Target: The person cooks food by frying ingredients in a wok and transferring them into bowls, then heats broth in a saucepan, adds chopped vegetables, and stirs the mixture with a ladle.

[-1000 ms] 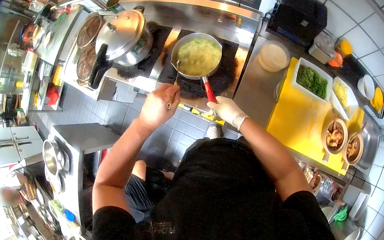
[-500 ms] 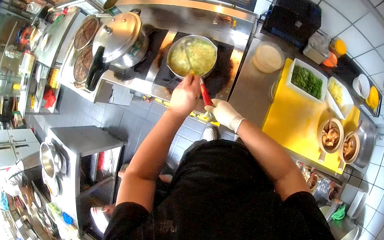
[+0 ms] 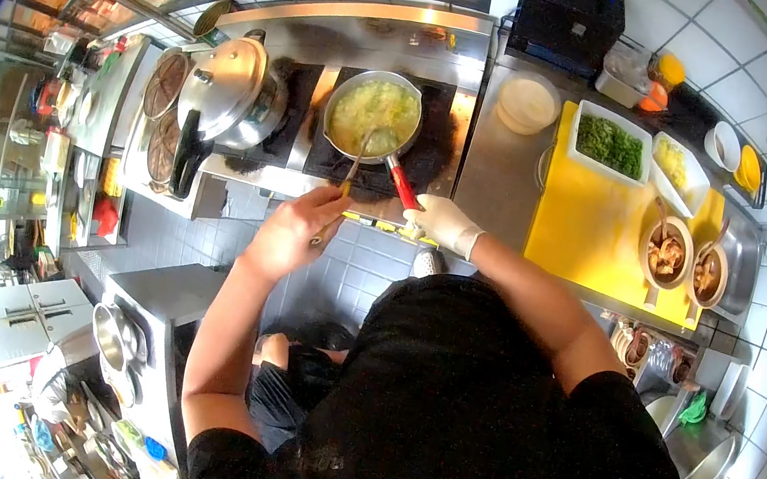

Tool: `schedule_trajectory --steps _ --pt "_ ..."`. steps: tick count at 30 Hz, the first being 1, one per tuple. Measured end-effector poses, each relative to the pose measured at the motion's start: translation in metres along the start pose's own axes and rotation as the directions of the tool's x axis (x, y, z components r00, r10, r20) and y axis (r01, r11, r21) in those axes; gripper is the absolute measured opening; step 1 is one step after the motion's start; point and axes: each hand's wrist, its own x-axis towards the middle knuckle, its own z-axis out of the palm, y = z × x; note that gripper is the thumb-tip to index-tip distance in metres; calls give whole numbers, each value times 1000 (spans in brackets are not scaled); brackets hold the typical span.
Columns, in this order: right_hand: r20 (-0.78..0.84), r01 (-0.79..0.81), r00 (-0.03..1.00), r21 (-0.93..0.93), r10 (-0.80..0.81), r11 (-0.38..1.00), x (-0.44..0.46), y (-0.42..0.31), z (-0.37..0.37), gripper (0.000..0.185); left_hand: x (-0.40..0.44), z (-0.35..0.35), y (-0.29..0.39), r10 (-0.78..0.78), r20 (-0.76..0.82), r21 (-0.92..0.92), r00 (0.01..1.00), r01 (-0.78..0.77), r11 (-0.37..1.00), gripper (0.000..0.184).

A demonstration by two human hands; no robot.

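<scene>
My left hand (image 3: 291,227), bare, is closed on the handle of a metal spoon (image 3: 356,169). Its head rests in the yellow-green food inside a round pan (image 3: 354,113) on the stove. My right hand (image 3: 445,224) wears a light glove and grips the pan's red handle (image 3: 400,184) near its end. To the left of the pan, a large lidded pressure cooker (image 3: 226,86) stands on the stove, its black handle toward me.
A yellow board (image 3: 578,231) on the right carries a tray of chopped greens (image 3: 612,144), a dish of pale yellow pieces (image 3: 672,166) and two brown bowls (image 3: 667,255). A round container (image 3: 528,101) stands behind. On the lower left is a metal cabinet (image 3: 162,289); a seated person's leg (image 3: 276,354) shows beside it.
My left hand has moved toward the pan's handle side and then back left and nearer me, with the spoon's head now lower right in the pan. My right hand stays on the handle.
</scene>
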Motion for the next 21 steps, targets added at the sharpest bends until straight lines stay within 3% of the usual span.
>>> schedule_trajectory --steps 4,10,14,17,20,21 --pt "-25 65 997 -152 -69 986 1 0 -1 24 -8 15 -17 -16 -48 -93 999 11 996 31" --pt "-51 15 999 -21 -16 1000 3 4 5 24 13 83 -53 30 -239 -123 971 -60 991 30" --pt "-50 -17 999 57 20 998 3 3 8 25 31 102 -68 55 -286 -22 957 -64 998 30" --pt "-66 -10 998 27 12 1000 -2 -2 8 28 37 108 -78 19 -209 122 978 7 992 35" --pt "-53 -33 998 197 45 980 13 20 13 32 32 117 -86 -19 -157 256 987 59 965 33" --pt "-44 -46 998 58 48 997 4 5 10 29 29 122 -88 -3 -174 291 985 54 955 28"
